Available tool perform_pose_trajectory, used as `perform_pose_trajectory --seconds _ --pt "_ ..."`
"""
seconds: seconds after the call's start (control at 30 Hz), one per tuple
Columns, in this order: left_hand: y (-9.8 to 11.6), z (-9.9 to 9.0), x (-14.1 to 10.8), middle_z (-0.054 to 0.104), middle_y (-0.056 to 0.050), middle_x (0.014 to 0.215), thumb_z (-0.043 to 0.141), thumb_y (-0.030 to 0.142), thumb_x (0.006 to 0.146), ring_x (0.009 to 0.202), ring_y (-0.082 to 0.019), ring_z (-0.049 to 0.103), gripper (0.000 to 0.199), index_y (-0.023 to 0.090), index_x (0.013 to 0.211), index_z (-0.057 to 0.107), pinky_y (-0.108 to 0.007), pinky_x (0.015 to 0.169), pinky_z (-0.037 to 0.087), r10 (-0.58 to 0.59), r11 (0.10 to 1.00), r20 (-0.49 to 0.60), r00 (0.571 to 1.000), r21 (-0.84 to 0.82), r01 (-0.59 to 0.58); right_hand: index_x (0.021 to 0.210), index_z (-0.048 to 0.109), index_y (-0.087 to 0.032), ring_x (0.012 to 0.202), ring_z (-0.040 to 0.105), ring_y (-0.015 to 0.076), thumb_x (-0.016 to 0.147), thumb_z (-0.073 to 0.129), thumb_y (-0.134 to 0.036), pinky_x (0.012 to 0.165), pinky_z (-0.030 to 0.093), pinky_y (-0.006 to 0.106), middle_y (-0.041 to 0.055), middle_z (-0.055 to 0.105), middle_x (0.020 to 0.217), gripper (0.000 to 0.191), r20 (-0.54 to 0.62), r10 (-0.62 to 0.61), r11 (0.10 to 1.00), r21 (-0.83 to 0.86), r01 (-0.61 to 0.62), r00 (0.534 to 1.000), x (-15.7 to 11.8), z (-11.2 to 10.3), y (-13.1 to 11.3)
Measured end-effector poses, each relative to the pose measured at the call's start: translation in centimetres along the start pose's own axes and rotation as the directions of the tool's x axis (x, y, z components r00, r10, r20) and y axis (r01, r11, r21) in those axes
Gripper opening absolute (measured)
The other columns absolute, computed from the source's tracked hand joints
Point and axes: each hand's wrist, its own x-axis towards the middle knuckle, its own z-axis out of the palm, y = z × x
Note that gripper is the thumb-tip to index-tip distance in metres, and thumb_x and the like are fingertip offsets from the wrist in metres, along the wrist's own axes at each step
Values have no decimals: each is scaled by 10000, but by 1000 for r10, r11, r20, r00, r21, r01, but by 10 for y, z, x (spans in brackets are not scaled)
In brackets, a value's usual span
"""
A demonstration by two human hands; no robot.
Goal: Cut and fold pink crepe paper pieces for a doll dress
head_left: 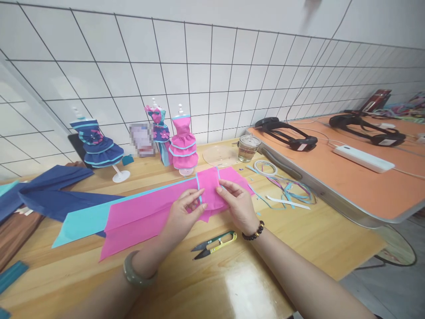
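Note:
Between my two hands is a small pink fabric piece (210, 181) with light blue trim along its edges. My left hand (186, 210) pinches its left edge, and my right hand (237, 201) grips the right edge between thumb and fingers. Beneath it, long pink fabric strips (139, 217) lie across the table, one bordered in light blue, with a turquoise strip (83, 223) at their left end. Thread snips (215, 244) with a yellow and green handle rest on the wood just in front of my hands, untouched.
Miniature dress forms stand at the back: one in a navy dress (99, 144), one in a pink tiered dress (183, 141). A lidded glass (248, 148), tape roll (264, 168) and ribbon scraps (295, 192) lie right. Beyond is an orange table (361, 186) with black headsets (288, 135).

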Motion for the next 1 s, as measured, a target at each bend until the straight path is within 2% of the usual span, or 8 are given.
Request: perform_pose_trajectory --seconds 0.1,0.2,0.3,0.4,0.5,0.6,0.8,1.0 --pt "0 1 -1 508 -20 848 579 271 755 735 -117 482 355 222 1106 589 -246 689 414 -1 1000 18 1000 -1 1 884 657 -188 702 601 141 573 747 -271 662 473 280 20 678 835 334 -21 -9 1000 -19 8 1000 1 -1 2" --pt "-1 3 -1 515 -25 844 610 295 728 739 -122 503 319 198 1032 593 -243 663 430 -84 993 34 996 -75 87 882 648 -187 706 597 144 583 736 -282 649 469 273 26 672 844 326 -17 -25 999 -39 24 1000 2 -2 2" --pt "-3 4 3 527 -20 859 678 307 658 750 -123 528 357 186 958 527 -235 640 446 -191 958 -48 980 -227 175 872 645 -189 693 592 136 589 731 -279 632 466 258 23 667 831 310 4 -21 999 -40 21 1000 2 -1 2" --pt "-4 1 7 571 -40 919 723 304 607 822 -143 559 457 182 975 483 -264 713 456 -277 897 -146 950 -393 202 863 646 -197 678 587 129 584 734 -276 622 467 249 13 661 802 302 39 2 999 -33 -1 999 -1 1 2" --pt "-2 -2 9 622 -86 985 682 329 664 905 -183 578 415 156 1009 530 -315 797 444 -334 781 -4 943 -562 274 826 649 -201 666 583 131 568 743 -291 603 471 249 9 655 776 289 59 10 998 -68 -6 998 -5 4 4" --pt "-1 -4 8 659 -100 964 652 325 702 870 -207 601 317 128 947 605 -342 793 452 -313 696 123 942 -645 315 812 660 -200 660 580 130 572 744 -309 612 476 255 9 661 768 277 115 12 992 -129 3 993 -9 6 5" --pt "0 -11 11 685 -86 933 661 280 702 856 -211 622 279 137 940 637 -342 782 471 -324 614 101 941 -734 290 807 707 -218 794 610 168 656 690 -357 761 466 311 37 700 863 207 193 40 987 -157 -9 980 -9 4 5" --pt "5 -13 12 695 -81 897 673 301 685 824 -214 640 285 145 922 644 -340 748 491 -316 619 91 944 -734 278 775 719 -234 796 613 180 676 664 -390 777 458 329 23 705 832 193 273 16 971 -233 50 962 -10 4 1"
